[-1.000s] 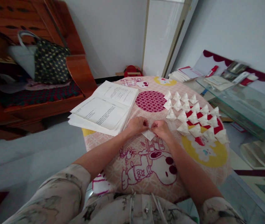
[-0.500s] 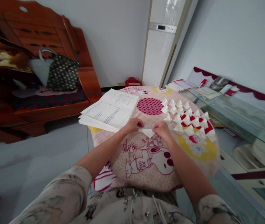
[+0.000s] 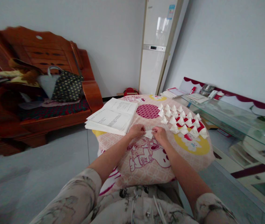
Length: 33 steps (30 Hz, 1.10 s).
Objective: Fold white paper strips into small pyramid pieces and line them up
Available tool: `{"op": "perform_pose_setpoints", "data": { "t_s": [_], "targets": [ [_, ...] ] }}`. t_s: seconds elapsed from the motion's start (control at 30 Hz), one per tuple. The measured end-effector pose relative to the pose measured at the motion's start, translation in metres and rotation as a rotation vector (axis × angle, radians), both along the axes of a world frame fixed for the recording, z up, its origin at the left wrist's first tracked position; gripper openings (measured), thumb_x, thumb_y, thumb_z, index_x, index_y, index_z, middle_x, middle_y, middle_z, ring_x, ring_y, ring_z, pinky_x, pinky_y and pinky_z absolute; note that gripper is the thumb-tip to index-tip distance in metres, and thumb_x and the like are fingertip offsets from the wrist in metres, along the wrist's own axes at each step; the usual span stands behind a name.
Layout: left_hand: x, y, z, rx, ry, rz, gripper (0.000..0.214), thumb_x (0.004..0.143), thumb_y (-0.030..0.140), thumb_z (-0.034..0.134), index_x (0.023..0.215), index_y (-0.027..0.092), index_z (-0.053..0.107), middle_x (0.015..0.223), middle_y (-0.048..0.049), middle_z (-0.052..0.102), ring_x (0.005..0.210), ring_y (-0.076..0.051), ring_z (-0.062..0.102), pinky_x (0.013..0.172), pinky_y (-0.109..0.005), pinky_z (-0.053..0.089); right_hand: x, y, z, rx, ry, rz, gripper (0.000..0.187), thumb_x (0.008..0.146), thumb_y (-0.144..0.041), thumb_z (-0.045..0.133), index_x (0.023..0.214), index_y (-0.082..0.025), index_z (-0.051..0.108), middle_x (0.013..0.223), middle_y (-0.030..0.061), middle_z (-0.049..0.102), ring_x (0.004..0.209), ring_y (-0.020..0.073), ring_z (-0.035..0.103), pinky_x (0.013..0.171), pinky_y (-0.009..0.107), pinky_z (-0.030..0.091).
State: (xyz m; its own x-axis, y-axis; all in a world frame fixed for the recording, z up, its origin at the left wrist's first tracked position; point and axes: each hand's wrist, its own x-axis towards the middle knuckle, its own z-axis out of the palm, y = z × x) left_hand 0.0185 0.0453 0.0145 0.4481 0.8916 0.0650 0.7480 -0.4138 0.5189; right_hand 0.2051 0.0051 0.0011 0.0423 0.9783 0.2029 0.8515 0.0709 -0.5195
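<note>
A small folded piece of white paper (image 3: 149, 134) is pinched between my two hands, low over the patterned tablecloth (image 3: 132, 177). My left hand (image 3: 137, 130) grips its left edge with the fingers closed. On its right edge, the fingers of my right hand (image 3: 159, 134) are closed too. The lower part of the paper comes to a point between the hands. Beyond my left hand lies an open stack of printed sheets (image 3: 113, 115). Several folded paper pieces with peaked tops (image 3: 181, 121) stand in rows to the right of my right hand.
A glass-topped cabinet (image 3: 228, 121) runs along the right wall, with papers (image 3: 173, 92) and metal bowls (image 3: 207, 89) on it. At the left is a wooden sofa (image 3: 90, 93) with a dark patterned bag (image 3: 68, 87). A tall white appliance (image 3: 151, 68) stands in the corner.
My hands have come closer together on the folded paper, and less of it shows between them. The head view has tilted up and shifted slightly.
</note>
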Motion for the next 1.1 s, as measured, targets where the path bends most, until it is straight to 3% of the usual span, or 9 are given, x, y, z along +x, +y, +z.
{"op": "perform_pose_setpoints", "data": {
  "t_s": [0.1,0.2,0.3,0.37,0.57,0.77,0.93,1.1],
  "targets": [
    [-0.001,-0.005,-0.003,0.022,-0.035,0.024,0.011,0.08,0.02,0.065,0.085,0.014,0.072,0.078,-0.0032,0.069,0.071,-0.015,0.059,0.067,-0.024,0.043,-0.002,-0.009,-0.002,0.135,-0.078,0.006,0.018,0.08,-0.012,0.061,0.092,-0.017,0.073,0.087,0.0088,0.071,0.081,0.021,0.064,0.077,0.031,0.049],
    [-0.004,-0.014,-0.005,0.053,-0.1,0.027,0.012,0.083,0.021,0.062,0.088,0.013,0.07,0.081,-0.0033,0.069,0.072,-0.014,0.059,0.068,-0.024,0.044,-0.004,-0.02,0.001,0.369,-0.152,0.048,0.024,0.084,-0.01,0.054,0.097,-0.016,0.072,0.102,0.0135,0.067,0.094,0.0244,0.061,0.085,0.035,0.049],
    [-0.007,-0.027,-0.005,0.132,-0.227,-0.023,0.008,0.083,0.019,0.062,0.085,0.014,0.068,0.079,-0.0027,0.068,0.071,-0.014,0.058,0.068,-0.025,0.043,-0.005,-0.032,0.007,0.581,-0.198,0.125,0.028,0.088,-0.012,0.049,0.103,-0.017,0.072,0.117,0.0154,0.063,0.109,0.0274,0.055,0.097,0.042,0.046],
    [-0.008,-0.037,-0.003,0.215,-0.292,-0.084,0.005,0.083,0.017,0.062,0.084,0.015,0.066,0.079,-0.0029,0.067,0.072,-0.014,0.058,0.071,-0.026,0.044,-0.006,-0.04,0.012,0.646,-0.219,0.163,0.027,0.092,-0.015,0.048,0.103,-0.018,0.072,0.119,0.0148,0.062,0.111,0.0274,0.054,0.101,0.044,0.043],
    [-0.01,-0.062,0.01,0.353,-0.362,-0.165,0.004,0.082,0.014,0.06,0.081,0.016,0.063,0.076,-0.0031,0.065,0.074,-0.016,0.057,0.074,-0.028,0.044,-0.007,-0.061,0.029,0.585,-0.242,0.293,0.022,0.095,-0.02,0.049,0.085,-0.019,0.069,0.08,0.0061,0.065,0.083,0.0221,0.056,0.102,0.042,0.039],
    [-0.013,-0.072,0.02,0.38,-0.365,-0.195,0.005,0.083,0.014,0.06,0.08,0.015,0.064,0.076,-0.0038,0.065,0.075,-0.017,0.058,0.073,-0.028,0.043,-0.01,-0.07,0.037,0.571,-0.245,0.312,0.019,0.09,-0.013,0.052,0.078,-0.02,0.065,0.074,0.0051,0.065,0.077,0.0214,0.055,0.095,0.038,0.04],
    [-0.013,-0.074,0.023,0.412,-0.333,-0.2,0.008,0.083,0.015,0.06,0.081,0.016,0.067,0.077,-0.004,0.068,0.076,-0.017,0.059,0.074,-0.029,0.044,-0.018,-0.066,0.034,0.549,-0.207,0.283,0.017,0.082,-0.008,0.053,0.073,-0.02,0.062,0.071,0.0055,0.063,0.074,0.0213,0.055,0.078,0.032,0.041],
    [-0.013,-0.075,0.024,0.447,-0.289,-0.179,0.009,0.079,0.013,0.059,0.076,0.015,0.067,0.074,-0.0044,0.069,0.075,-0.017,0.061,0.076,-0.029,0.044,-0.024,-0.065,0.028,0.479,-0.159,0.283,0.015,0.081,-0.009,0.053,0.073,-0.02,0.061,0.072,0.0051,0.062,0.075,0.0207,0.055,0.072,0.03,0.038]
  ]
}}
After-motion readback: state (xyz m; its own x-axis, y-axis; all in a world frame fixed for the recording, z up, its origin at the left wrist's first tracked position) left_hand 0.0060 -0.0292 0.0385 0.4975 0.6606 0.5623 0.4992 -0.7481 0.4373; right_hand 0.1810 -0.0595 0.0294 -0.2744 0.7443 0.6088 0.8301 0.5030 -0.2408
